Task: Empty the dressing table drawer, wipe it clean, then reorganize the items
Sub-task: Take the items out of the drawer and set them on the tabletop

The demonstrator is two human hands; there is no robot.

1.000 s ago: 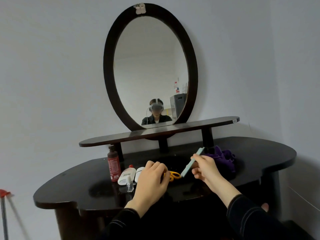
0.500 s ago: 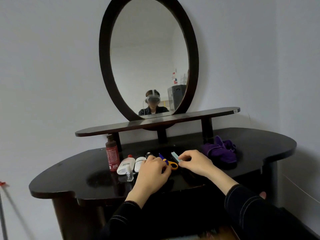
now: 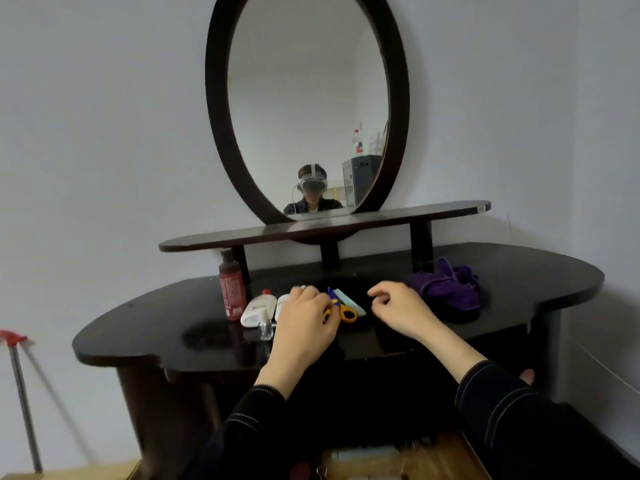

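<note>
On the black dressing table top (image 3: 519, 271) lie yellow-handled scissors (image 3: 347, 312) with a blue blade cover and, right beside them, a pale green flat stick (image 3: 350, 301). My left hand (image 3: 304, 327) rests on the top with its fingers curled over the scissors' left handle loop. To the right of the stick, my right hand (image 3: 398, 308) hovers loosely curled and holds nothing. The open drawer (image 3: 436, 459) shows at the bottom edge, with blurred items inside.
A red bottle (image 3: 231, 289) stands at the left, with a white tube (image 3: 258, 308), another white item (image 3: 282, 301) and a small clear bottle (image 3: 265, 325) beside it. A purple cloth (image 3: 446, 289) lies at the right. Behind are a raised shelf (image 3: 433, 213) and an oval mirror (image 3: 308, 105). A red-topped pole (image 3: 20, 393) leans at far left.
My right hand lowered the pale green stick onto the table beside the scissors, let go and drew back to the right. The left hand stayed at the scissors.
</note>
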